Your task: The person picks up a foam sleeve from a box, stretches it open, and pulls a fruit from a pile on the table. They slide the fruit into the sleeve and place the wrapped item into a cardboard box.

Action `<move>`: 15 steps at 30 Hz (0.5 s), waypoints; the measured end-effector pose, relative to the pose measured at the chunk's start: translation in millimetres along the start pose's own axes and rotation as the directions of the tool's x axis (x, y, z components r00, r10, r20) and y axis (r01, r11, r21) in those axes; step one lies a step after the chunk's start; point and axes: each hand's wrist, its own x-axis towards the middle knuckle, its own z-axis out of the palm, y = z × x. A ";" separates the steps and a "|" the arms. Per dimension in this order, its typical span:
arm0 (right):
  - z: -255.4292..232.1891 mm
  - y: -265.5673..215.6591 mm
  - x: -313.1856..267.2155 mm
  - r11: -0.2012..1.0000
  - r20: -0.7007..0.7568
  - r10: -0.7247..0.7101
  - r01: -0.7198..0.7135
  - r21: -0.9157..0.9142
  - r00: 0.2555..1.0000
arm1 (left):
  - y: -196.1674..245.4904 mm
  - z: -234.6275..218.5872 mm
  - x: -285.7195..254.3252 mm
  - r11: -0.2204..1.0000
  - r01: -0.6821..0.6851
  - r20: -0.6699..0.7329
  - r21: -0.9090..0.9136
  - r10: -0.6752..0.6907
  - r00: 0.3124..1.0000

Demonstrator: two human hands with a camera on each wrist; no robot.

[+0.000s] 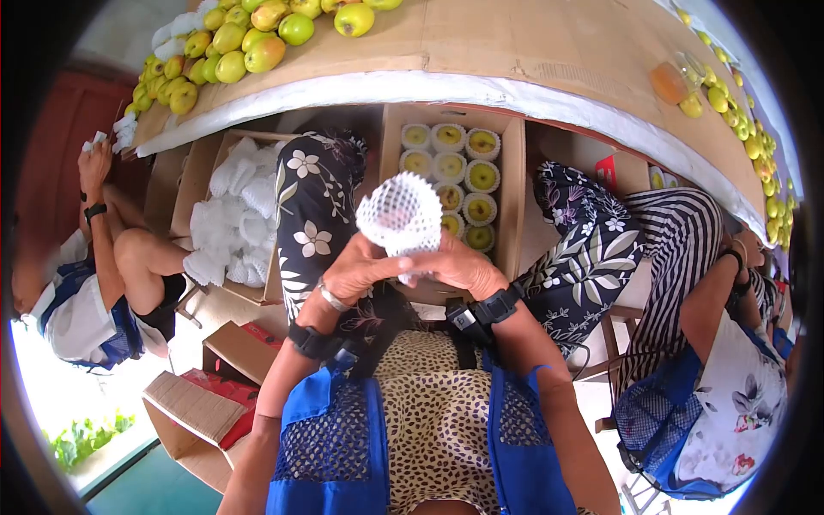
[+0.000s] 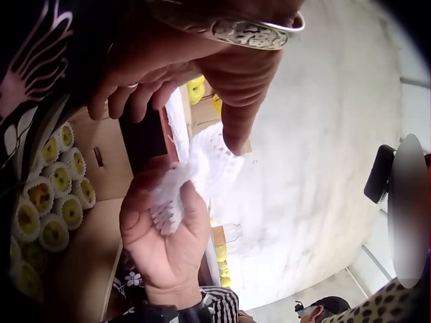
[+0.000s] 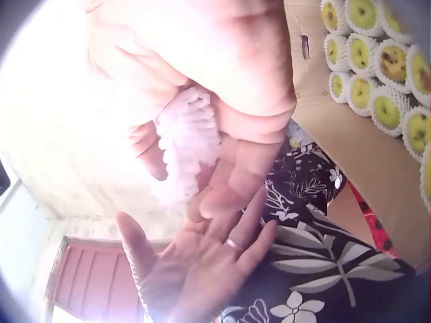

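A white foam net sleeve (image 1: 399,210) stands up between the two hands, its wide end open at the top; no fruit shows inside it. The right hand (image 1: 463,262) grips its lower part, and in the left wrist view the right hand (image 2: 168,252) pinches the bunched foam (image 2: 215,161) between thumb and fingers. The left hand (image 1: 352,270) is beside the sleeve. In the left wrist view the left hand's (image 2: 195,67) thumb reaches to the foam. The right wrist view shows the left hand (image 3: 195,269) with fingers spread, below the right hand (image 3: 209,74) and foam (image 3: 188,141).
A carton (image 1: 513,172) of net-wrapped apples (image 1: 482,177) lies in front, between the knees. Loose foam nets (image 1: 232,215) fill a box at left. Apples (image 1: 229,38) are heaped on the cardboard-covered table (image 1: 515,43). People sit on both sides; an open carton (image 1: 193,408) stands lower left.
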 end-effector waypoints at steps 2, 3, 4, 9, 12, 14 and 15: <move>3.7 8.7 0.9 0.999 0.053 0.033 -0.035 0.041 0.998 | -15.1 -12.2 6.8 0.997 -0.009 0.028 0.073 0.007 1.000; 3.0 9.2 0.7 0.998 0.116 0.054 -0.058 0.028 0.992 | -19.3 -13.9 7.7 1.000 -0.004 0.050 0.025 0.003 0.999; 1.5 9.8 0.0 0.997 0.176 0.074 -0.077 0.013 0.982 | -22.9 -13.8 8.8 1.000 0.002 0.075 -0.022 0.000 0.997; -12.3 20.1 3.9 0.947 0.195 0.123 -0.056 -0.316 0.973 | -26.9 -12.7 7.7 0.968 0.082 0.096 -0.237 -0.060 0.994; 5.2 13.1 -1.3 0.975 0.101 0.184 -0.168 -0.146 0.978 | -23.6 -11.0 4.3 0.983 0.082 0.100 -0.167 -0.066 0.993; -6.3 22.8 2.9 0.948 0.156 0.271 -0.235 -0.214 0.950 | -23.4 -11.2 5.4 0.993 0.009 0.085 -0.116 0.000 0.996; -5.1 22.6 2.9 0.951 0.158 0.272 -0.240 -0.197 0.949 | -23.8 -9.3 5.6 0.995 -0.029 0.051 -0.099 0.034 0.998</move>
